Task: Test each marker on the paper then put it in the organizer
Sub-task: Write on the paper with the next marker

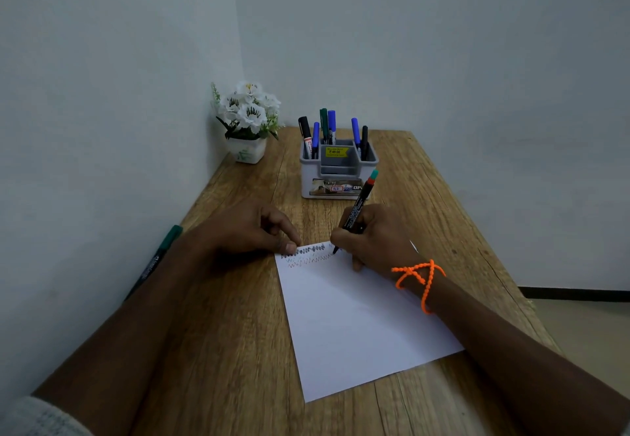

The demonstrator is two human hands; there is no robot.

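— Where was the marker?

— In the right hand, whose grip was curled round its black barrel; the tip touched the top edge of the paper, beside zigzag scribbles.

— And the left hand?

— Its grip held nothing: fingers curled, a fingertip pressing the paper's top left corner.

— The organizer?

— On the desk beyond the paper, with several markers standing in it. One green marker lay at the desk's left edge.
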